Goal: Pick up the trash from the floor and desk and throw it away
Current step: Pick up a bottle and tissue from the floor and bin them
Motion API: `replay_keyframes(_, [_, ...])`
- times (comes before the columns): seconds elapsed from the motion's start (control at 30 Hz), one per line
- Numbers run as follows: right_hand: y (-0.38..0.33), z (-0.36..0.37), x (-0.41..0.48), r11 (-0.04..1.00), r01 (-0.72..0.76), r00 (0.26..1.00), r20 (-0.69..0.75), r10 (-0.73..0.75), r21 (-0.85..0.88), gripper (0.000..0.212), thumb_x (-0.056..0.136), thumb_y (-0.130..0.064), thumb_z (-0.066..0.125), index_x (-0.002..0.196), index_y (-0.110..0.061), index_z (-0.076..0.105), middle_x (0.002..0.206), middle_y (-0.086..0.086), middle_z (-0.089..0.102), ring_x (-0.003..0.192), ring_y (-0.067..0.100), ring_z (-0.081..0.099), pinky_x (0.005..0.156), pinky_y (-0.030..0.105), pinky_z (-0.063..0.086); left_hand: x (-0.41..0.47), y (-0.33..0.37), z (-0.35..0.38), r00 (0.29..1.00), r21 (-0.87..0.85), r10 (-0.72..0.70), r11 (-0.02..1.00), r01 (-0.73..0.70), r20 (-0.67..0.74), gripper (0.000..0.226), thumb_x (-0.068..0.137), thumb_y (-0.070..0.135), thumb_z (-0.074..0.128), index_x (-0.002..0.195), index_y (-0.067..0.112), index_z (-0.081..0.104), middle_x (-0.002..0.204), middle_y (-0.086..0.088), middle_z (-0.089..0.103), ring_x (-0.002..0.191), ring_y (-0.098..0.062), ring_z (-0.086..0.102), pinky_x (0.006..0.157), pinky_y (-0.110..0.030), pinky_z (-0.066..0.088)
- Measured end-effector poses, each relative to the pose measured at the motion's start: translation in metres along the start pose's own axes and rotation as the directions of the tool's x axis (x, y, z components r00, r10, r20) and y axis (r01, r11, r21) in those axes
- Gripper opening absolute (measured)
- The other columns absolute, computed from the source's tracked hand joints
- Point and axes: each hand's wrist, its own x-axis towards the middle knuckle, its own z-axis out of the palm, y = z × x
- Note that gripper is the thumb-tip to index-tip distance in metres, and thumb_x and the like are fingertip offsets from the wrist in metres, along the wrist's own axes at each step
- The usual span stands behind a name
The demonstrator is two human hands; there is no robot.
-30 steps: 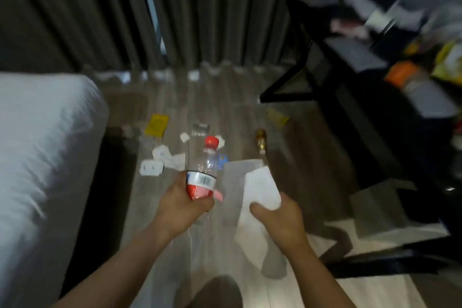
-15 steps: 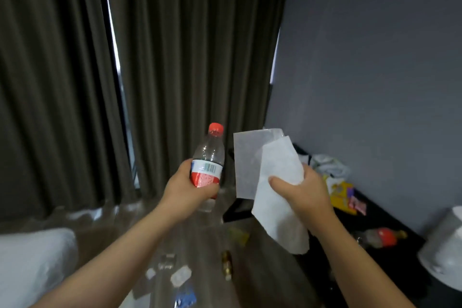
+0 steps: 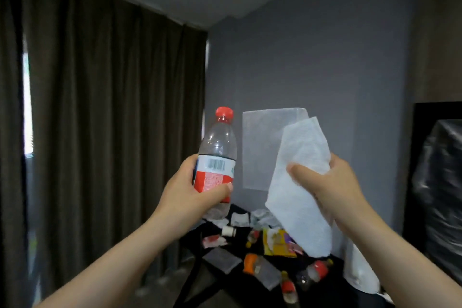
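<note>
The left hand (image 3: 190, 195) is gripping an upright clear bottle (image 3: 217, 155) with 1 red cap around its label, while at its 3 o'clock the right hand (image 3: 327, 182) is pinching a white paper towel (image 3: 300, 187) and a clear plastic sheet (image 3: 262, 142), both hands hovering above the littered black desk (image 3: 237, 242) at 6 o'clock.

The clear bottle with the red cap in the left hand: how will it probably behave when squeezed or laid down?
The bottle looks empty, so it is probably very light. Its thin clear wall may dent under the left hand. Laid on its side, the round body would likely roll.
</note>
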Motion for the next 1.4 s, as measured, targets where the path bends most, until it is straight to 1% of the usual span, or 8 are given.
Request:
replay_keyframes(0.23, [-0.065, -0.066, -0.060, 0.988, -0.022, 0.976, -0.218, -0.012, -0.150, 0.014, 0.074, -0.016, 0.073, 0.087, -0.015, 0.067, 0.082, 0.000, 0.075, 0.073, 0.019, 0.072, 0.067, 0.038, 0.057, -0.010, 0.043, 0.033, 0.983, -0.250, 0.099, 0.967, -0.058, 0.155, 0.056, 0.063, 0.038, 0.083, 0.110, 0.045, 0.052, 0.095, 0.016, 0.069, 0.082, 0.003, 0.066, 0.066, -0.019, 0.051])
replay_keyframes(0.4, [-0.107, -0.140, -0.110, 0.957, -0.047, 0.939, -0.340, -0.056, -0.288, 0.021, 0.070, -0.023, 0.076, 0.089, -0.019, 0.068, 0.081, -0.002, 0.075, 0.071, 0.018, 0.072, 0.063, 0.036, 0.058, -0.036, 0.086, 0.101, 0.924, -0.463, 0.210, 0.885, -0.041, 0.320, 0.050, 0.067, 0.028, 0.084, 0.105, 0.043, 0.055, 0.094, 0.018, 0.070, 0.079, -0.003, 0.069, 0.057, -0.014, 0.053])
replay_keyframes(0.53, [-0.142, -0.207, -0.150, 0.916, -0.068, 0.880, -0.457, -0.131, -0.395, 0.021, 0.070, -0.021, 0.079, 0.087, -0.018, 0.067, 0.080, -0.004, 0.075, 0.070, 0.015, 0.072, 0.057, 0.028, 0.054, -0.061, 0.140, 0.169, 0.847, -0.601, 0.324, 0.799, -0.007, 0.420, 0.053, 0.060, 0.031, 0.084, 0.104, 0.041, 0.057, 0.096, 0.010, 0.071, 0.084, -0.012, 0.070, 0.069, -0.025, 0.057])
replay_keyframes(0.67, [-0.183, -0.281, -0.203, 0.840, -0.116, 0.810, -0.540, -0.228, -0.529, 0.025, 0.068, -0.031, 0.078, 0.088, -0.022, 0.067, 0.081, -0.008, 0.074, 0.071, 0.010, 0.071, 0.059, 0.027, 0.055, -0.099, 0.211, 0.236, 0.758, -0.700, 0.457, 0.714, -0.002, 0.465, 0.060, 0.050, 0.053, 0.076, 0.104, 0.055, 0.052, 0.100, 0.016, 0.070, 0.086, -0.006, 0.070, 0.074, -0.028, 0.057])
replay_keyframes(0.87, [-0.244, -0.399, -0.300, 0.746, -0.254, 0.689, -0.656, -0.307, -0.615, 0.016, 0.072, -0.023, 0.077, 0.083, -0.017, 0.067, 0.076, -0.001, 0.073, 0.066, 0.015, 0.070, 0.048, 0.018, 0.050, -0.192, 0.322, 0.341, 0.626, -0.823, 0.611, 0.562, 0.088, 0.485, 0.053, 0.054, 0.050, 0.076, 0.102, 0.054, 0.054, 0.100, 0.015, 0.070, 0.087, -0.007, 0.070, 0.067, -0.020, 0.057])
replay_keyframes(1.1, [-0.296, -0.523, -0.405, 0.702, -0.416, 0.514, -0.786, -0.343, -0.578, 0.009, 0.076, -0.019, 0.074, 0.083, -0.015, 0.069, 0.079, 0.005, 0.074, 0.070, 0.023, 0.072, 0.063, 0.039, 0.057, -0.302, 0.432, 0.449, 0.505, -0.856, 0.694, 0.456, 0.244, 0.513, 0.062, 0.051, 0.049, 0.079, 0.107, 0.054, 0.052, 0.100, 0.018, 0.069, 0.088, -0.006, 0.070, 0.066, -0.019, 0.056])
replay_keyframes(1.27, [-0.309, -0.595, -0.457, 0.691, -0.477, 0.362, -0.838, -0.408, -0.543, 0.014, 0.073, -0.017, 0.075, 0.086, -0.015, 0.070, 0.079, -0.001, 0.075, 0.069, 0.017, 0.072, 0.058, 0.028, 0.056, -0.369, 0.493, 0.522, 0.400, -0.842, 0.743, 0.435, 0.320, 0.536, 0.071, 0.052, 0.046, 0.080, 0.116, 0.048, 0.050, 0.103, 0.015, 0.070, 0.090, -0.009, 0.070, 0.076, -0.030, 0.058])
replay_keyframes(1.4, [-0.309, -0.649, -0.481, 0.661, -0.530, 0.284, -0.845, -0.452, -0.532, 0.016, 0.072, -0.021, 0.077, 0.086, -0.020, 0.070, 0.078, -0.007, 0.075, 0.068, 0.012, 0.071, 0.054, 0.023, 0.052, -0.406, 0.531, 0.580, 0.331, -0.844, 0.792, 0.397, 0.361, 0.514, 0.067, 0.055, 0.045, 0.078, 0.115, 0.051, 0.049, 0.103, 0.016, 0.070, 0.089, -0.006, 0.070, 0.068, -0.020, 0.056])
